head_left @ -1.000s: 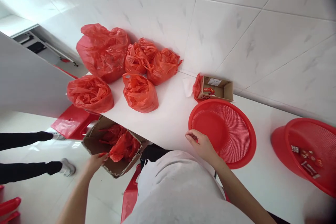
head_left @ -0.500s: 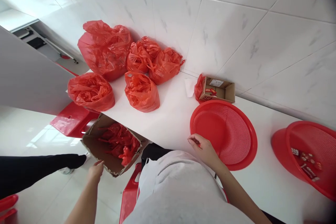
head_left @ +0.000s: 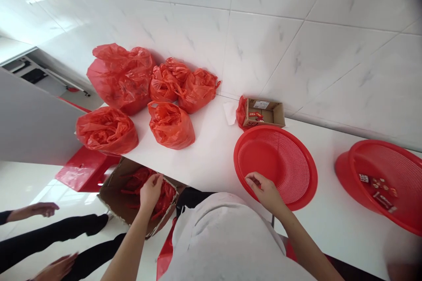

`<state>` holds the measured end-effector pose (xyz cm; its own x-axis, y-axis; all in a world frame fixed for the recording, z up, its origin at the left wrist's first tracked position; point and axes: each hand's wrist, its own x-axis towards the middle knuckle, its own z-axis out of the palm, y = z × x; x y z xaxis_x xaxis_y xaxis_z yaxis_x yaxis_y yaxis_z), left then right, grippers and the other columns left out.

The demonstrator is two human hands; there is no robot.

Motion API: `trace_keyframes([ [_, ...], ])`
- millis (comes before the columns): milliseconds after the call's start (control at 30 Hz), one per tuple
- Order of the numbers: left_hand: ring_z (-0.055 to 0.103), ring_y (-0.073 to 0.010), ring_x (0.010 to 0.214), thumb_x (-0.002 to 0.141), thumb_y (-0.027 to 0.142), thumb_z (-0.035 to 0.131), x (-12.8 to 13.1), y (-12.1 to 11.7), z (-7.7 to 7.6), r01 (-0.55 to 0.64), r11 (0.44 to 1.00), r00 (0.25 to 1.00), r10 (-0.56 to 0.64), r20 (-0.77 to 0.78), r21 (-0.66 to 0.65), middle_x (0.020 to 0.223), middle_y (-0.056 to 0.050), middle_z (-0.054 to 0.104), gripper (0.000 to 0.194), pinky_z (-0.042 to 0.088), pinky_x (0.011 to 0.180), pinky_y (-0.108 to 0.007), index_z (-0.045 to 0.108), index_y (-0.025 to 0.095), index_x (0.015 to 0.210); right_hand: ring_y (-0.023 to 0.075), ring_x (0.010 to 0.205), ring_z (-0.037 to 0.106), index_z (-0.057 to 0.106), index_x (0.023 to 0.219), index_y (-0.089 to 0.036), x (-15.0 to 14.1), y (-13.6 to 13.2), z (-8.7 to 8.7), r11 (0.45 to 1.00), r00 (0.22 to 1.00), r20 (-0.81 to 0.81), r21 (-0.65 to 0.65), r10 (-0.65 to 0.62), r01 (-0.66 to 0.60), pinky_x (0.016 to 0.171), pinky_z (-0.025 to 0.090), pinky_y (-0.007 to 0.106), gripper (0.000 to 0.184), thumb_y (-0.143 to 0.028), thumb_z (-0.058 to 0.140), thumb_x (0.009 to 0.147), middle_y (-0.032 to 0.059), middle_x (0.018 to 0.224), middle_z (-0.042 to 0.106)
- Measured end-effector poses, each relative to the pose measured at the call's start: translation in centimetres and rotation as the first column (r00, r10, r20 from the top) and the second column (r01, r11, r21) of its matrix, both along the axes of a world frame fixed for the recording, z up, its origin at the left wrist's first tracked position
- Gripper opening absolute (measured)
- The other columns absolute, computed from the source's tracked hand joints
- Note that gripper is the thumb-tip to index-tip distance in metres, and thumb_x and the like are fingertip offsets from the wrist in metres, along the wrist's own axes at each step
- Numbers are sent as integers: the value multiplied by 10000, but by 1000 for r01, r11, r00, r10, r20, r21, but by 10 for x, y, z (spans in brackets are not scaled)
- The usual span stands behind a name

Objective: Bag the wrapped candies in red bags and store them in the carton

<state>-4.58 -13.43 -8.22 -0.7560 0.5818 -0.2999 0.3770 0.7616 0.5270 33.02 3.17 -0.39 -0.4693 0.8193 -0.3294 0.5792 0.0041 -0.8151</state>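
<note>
My left hand (head_left: 150, 192) hangs over the cardboard box (head_left: 114, 197) below the table edge, its fingers drawn together. Whatever it may hold is hidden. Inside the box lie crumpled red plastic pieces (head_left: 168, 197), partly covered by that hand. My right hand (head_left: 265, 189) is over the near left rim of a round red plastic basket (head_left: 298, 149) with mesh sides. Its thumb and fingers are curled in a pinch, and I cannot see anything certain between them. No contents show in this basket.
Several filled red plastic bags (head_left: 171, 127) stand at the table's left. A small open carton (head_left: 275, 114) with red packets sits by the wall. Another red basket (head_left: 349, 171) at right holds small packets. A red stool (head_left: 82, 167) and another person's hands (head_left: 46, 208) are at left.
My left hand has risen and moved right, from beside the cardboard box to above it. My right hand has shifted slightly right over the basket. Another person's hands have come into view at left.
</note>
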Motion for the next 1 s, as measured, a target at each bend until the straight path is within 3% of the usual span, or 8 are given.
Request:
trace_keyframes([
  [200,628,-183,875,915,448,454,-4,78,53,14,927,969,80,-234,374,1059,-85,643,403,502,770,-282,586,179,1185,225,853,629,619,920,-233,24,6,2,993,993,28,26,-112,111,747,498,355,365,-545,429,923,72,948,687],
  [333,574,-213,1016,928,397,460,-17,116,82,91,869,920,114,-376,486,1160,-139,569,388,491,900,-358,589,130,1180,237,828,644,640,889,-233,55,7,-3,960,958,85,79,-274,268,721,507,367,409,-602,461,881,79,930,701],
  [500,532,-267,1132,894,345,571,-63,173,114,224,895,898,-36,-438,385,1045,-96,615,288,354,1065,-461,673,108,1022,251,879,648,636,945,-232,95,4,-16,910,905,103,91,-412,404,769,509,386,406,-599,478,873,83,972,703],
  [600,614,-243,969,785,353,721,-82,205,112,271,932,920,-177,-350,241,930,-77,650,318,448,952,-423,665,73,927,247,890,648,637,953,-237,101,3,-18,907,902,92,76,-421,415,780,511,374,398,-595,484,874,78,981,706],
  [733,635,-149,806,861,406,650,-87,224,99,262,958,941,-226,-252,121,905,-61,678,321,515,800,-332,638,85,860,244,893,652,650,951,-249,97,4,-17,904,900,80,53,-428,425,767,520,361,386,-594,496,869,69,984,711],
  [800,639,-152,800,872,396,640,-89,228,102,240,966,946,-212,-245,91,872,-40,677,285,522,805,-367,647,112,845,243,888,653,649,957,-257,98,5,-18,897,893,80,51,-443,440,752,522,358,386,-600,496,867,64,984,710],
  [900,630,-253,957,791,407,720,-97,234,126,186,975,947,-146,-286,121,793,-33,661,305,439,943,-523,673,107,823,242,880,654,650,949,-259,102,5,-22,886,884,69,57,-463,460,752,523,360,389,-606,494,866,64,975,709],
  [1000,572,-347,1071,735,410,751,-105,240,160,142,956,945,-54,-323,256,670,-17,616,339,301,1014,-644,677,83,783,244,878,653,657,944,-255,104,6,-24,880,878,63,50,-475,472,750,525,363,389,-602,498,864,71,970,709],
])
